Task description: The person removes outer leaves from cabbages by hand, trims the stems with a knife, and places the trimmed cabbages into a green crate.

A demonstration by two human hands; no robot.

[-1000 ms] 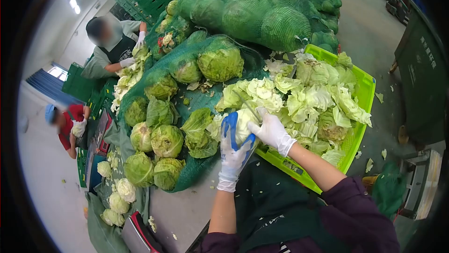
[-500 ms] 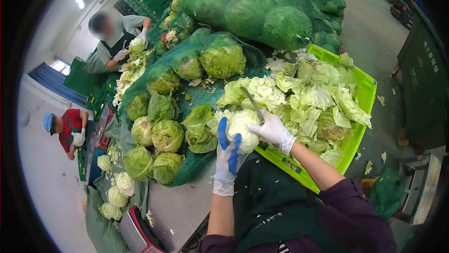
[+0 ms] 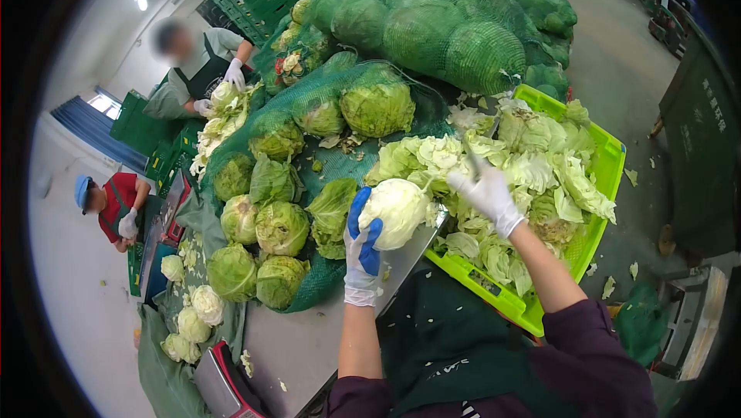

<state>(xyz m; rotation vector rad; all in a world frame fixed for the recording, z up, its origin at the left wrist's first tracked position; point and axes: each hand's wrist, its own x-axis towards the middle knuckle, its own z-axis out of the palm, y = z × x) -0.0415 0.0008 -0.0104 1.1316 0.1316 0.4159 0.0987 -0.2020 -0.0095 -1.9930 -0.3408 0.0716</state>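
My left hand (image 3: 361,244), in a white glove with blue fingers, is wrapped round the side of a pale, trimmed cabbage (image 3: 396,214). The cabbage is held up above the table's front edge. My right hand (image 3: 488,196), in a white glove, grips a knife (image 3: 469,154); its blade points up and away, and the handle is hidden in my fingers. The knife is apart from the cabbage, over the loose leaves (image 3: 509,159) heaped in a lime-green crate (image 3: 615,179).
Untrimmed cabbages (image 3: 282,226) lie on green netting (image 3: 324,283) at the left. Full net sacks (image 3: 432,20) are piled behind. Trimmed cabbages (image 3: 193,325) sit near a red-edged scale (image 3: 228,383). Two people (image 3: 204,63) work at the far left. A dark green bin (image 3: 698,132) stands right.
My right hand and the knife have moved right, away from the cabbage. The cabbage has turned in my left hand, which has shifted slightly left.
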